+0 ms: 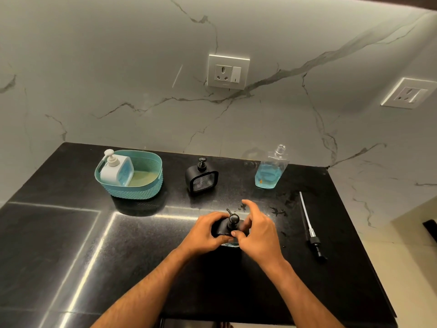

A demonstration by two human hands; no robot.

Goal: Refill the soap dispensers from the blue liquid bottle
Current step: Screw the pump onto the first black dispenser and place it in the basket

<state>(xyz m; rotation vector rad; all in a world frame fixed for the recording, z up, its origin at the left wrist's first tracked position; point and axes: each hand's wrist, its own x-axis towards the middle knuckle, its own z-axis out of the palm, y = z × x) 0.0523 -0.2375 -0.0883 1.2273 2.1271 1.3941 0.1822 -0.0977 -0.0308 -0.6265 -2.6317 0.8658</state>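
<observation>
A black soap dispenser (pixel 224 227) stands on the black counter near me, with blue liquid showing at its base. My left hand (pixel 205 233) grips its body from the left. My right hand (pixel 256 229) pinches the collar of its black pump head (pixel 233 218) between thumb and fingers. A second black dispenser (pixel 201 177) stands farther back, untouched. The clear bottle of blue liquid (pixel 269 170) stands uncapped at the back right, about a third full. Its removed pump with long tube (pixel 309 227) lies on the counter to the right.
A teal basket (pixel 146 185) at the back left holds a white dispenser (pixel 117 170). Small wet spots (pixel 279 210) mark the counter between bottle and hands. The counter's right edge (pixel 369 245) drops to a pale floor. Wall sockets (pixel 228 72) sit on the marble backsplash.
</observation>
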